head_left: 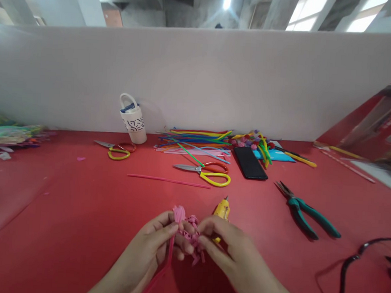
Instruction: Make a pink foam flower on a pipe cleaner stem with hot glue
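My left hand (162,240) is closed around a thin pink stem topped by a pink flower bud (178,213) of gathered strips. The stem (170,252) runs down past the palm toward the bottom edge. Close beside it, my right hand (227,242) is pinched, thumb against forefinger, at a cluster of pink curled pieces (192,239). Whatever lies between those right fingertips is too small to make out. Left fingers partly cover the cluster. Just behind the right hand lies a yellow glue gun (223,208), its lower part hidden by that hand.
Beyond my hands lie a pink stick (169,181), scissors (202,170), more scissors (116,150), a phone (250,163) and coloured stems (192,142). Pliers (303,212) and a black cable (343,277) are at right. A white tumbler (135,124) stands by the white partition (200,75).
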{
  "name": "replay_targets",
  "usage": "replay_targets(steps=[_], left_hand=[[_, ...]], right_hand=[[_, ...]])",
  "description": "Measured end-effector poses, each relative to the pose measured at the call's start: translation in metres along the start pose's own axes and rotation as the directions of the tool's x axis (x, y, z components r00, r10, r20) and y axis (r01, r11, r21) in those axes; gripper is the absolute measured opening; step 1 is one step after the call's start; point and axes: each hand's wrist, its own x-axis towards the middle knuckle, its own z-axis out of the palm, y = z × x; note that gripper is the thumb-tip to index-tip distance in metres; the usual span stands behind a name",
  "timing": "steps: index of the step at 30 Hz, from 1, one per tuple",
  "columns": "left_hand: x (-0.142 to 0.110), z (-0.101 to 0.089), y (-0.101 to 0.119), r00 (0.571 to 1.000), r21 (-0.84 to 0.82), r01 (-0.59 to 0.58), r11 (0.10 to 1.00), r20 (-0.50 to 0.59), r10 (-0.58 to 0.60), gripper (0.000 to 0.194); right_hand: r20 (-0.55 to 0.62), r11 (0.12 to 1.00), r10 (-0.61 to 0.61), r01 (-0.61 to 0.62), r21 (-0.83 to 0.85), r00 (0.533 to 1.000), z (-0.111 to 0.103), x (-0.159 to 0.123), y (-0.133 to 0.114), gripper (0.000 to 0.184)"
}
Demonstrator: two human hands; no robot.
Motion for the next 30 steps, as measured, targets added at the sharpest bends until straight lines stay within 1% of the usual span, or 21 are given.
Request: replay_targets(steps=[1,2,3,5,8,10,12,14,15,17,19,21,23,25,28,30], left_hand=[[0.0,0.001,-0.001,1.0,-0.028,0.019,0.999,0.008,-0.019,0.015],[-0.001,0.003,-0.001,0.999,-0.058,0.043,0.997,0.018,-0.042,0.016],[-0.001,0.004,-0.002,0.998,-0.092,0.064,0.994,0.033,-0.061,0.016],[-0.001,0.004,-0.004,0.995,-0.152,0.091,0.984,0.055,-0.083,0.018],[-0.001,0.004,-0.005,0.996,-0.196,0.081,0.977,0.049,-0.072,0.021],[-0.001,0.005,-0.004,0.998,-0.213,0.066,0.975,0.034,-0.06,0.021],[-0.001,0.006,-0.003,0.998,-0.233,0.06,0.971,0.036,-0.053,0.02],[-0.002,0.007,-0.002,0.997,-0.235,0.072,0.969,0.047,-0.063,0.018],[-0.003,0.007,-0.002,0.996,-0.223,0.082,0.971,0.051,-0.072,0.016],[-0.003,0.006,-0.002,0.995,-0.179,0.092,0.98,0.052,-0.084,0.015],[-0.004,0.004,-0.004,0.992,-0.125,0.118,0.985,0.053,-0.112,0.015],[-0.004,0.001,-0.007,0.983,-0.091,0.175,0.98,0.066,-0.17,0.015],[-0.004,-0.001,-0.011,0.973,-0.088,0.224,0.971,0.084,-0.217,0.015],[-0.004,-0.002,-0.015,0.968,-0.101,0.243,0.965,0.09,-0.234,0.014],[-0.005,-0.002,-0.017,0.962,-0.128,0.268,0.955,0.094,-0.257,0.011],[-0.006,-0.002,-0.017,0.955,-0.158,0.293,0.943,0.103,-0.28,0.01]], right_hand=[[0.017,0.98,0.066,-0.068,0.185,0.998,-0.001,-0.001,-0.002,0.016],[0.04,0.935,0.115,-0.122,0.334,0.993,-0.001,-0.002,-0.002,0.014],[0.063,0.891,0.139,-0.153,0.428,0.988,-0.001,-0.003,-0.003,0.013],[0.086,0.833,0.146,-0.169,0.527,0.986,0.001,-0.004,-0.001,0.012],[0.075,0.79,0.149,-0.165,0.59,0.986,0.002,-0.004,0.001,0.005],[0.072,0.766,0.179,-0.185,0.616,0.981,0.003,-0.003,0.002,0.004],[0.098,0.751,0.219,-0.232,0.618,0.971,0.003,-0.001,0.003,0.009],[0.099,0.737,0.27,-0.271,0.62,0.958,0.002,-0.001,0.004,0.015],[0.089,0.718,0.291,-0.278,0.638,0.953,0.002,-0.001,0.003,0.018],[0.046,0.682,0.307,-0.253,0.686,0.951,-0.001,-0.002,0.001,0.02],[-0.011,0.701,0.29,-0.205,0.683,0.957,-0.005,-0.004,-0.002,0.02],[-0.069,0.754,0.259,-0.157,0.638,0.963,-0.008,-0.006,-0.005,0.017],[-0.093,0.769,0.228,-0.121,0.628,0.969,-0.007,-0.007,-0.007,0.015],[-0.076,0.727,0.207,-0.101,0.679,0.975,-0.004,-0.008,-0.008,0.014],[-0.034,0.627,0.2,-0.101,0.772,0.979,0.002,-0.008,-0.008,0.013],[-0.028,0.598,0.2,-0.099,0.795,0.979,0.004,-0.007,-0.009,0.012]])
